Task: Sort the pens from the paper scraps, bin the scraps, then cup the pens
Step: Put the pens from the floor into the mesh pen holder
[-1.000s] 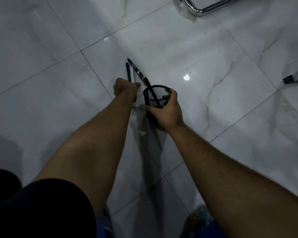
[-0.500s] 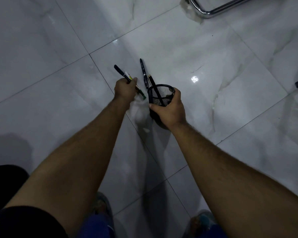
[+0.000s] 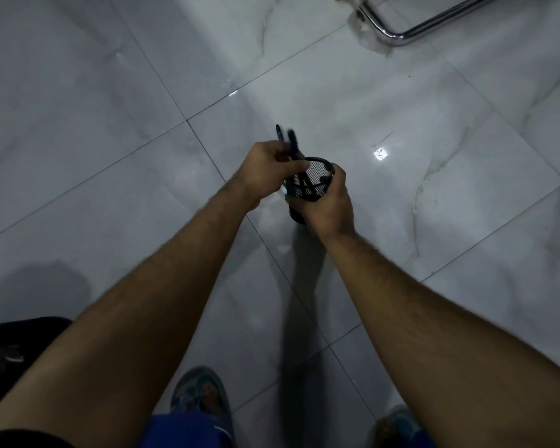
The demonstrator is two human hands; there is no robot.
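Note:
A black mesh pen cup point(image 3: 317, 176) is held above the tiled floor by my right hand point(image 3: 328, 205), which wraps around its near side. Dark pens point(image 3: 290, 142) stick up out of the cup's left rim, and their lower ends show through the mesh. My left hand point(image 3: 269, 169) is closed around these pens just left of the rim. A green pen tip shows below my left hand beside the cup. No paper scraps are in view.
White marble floor tiles point(image 3: 401, 221) with dark grout lines fill the view. A chrome tube frame point(image 3: 401, 33) lies at the top right. My feet in patterned shoes point(image 3: 201, 399) are at the bottom, and a dark object sits at the lower left edge.
My left hand lifted a pen off the floor and brought it right to the cup's rim. The cup has risen off the floor in my right hand.

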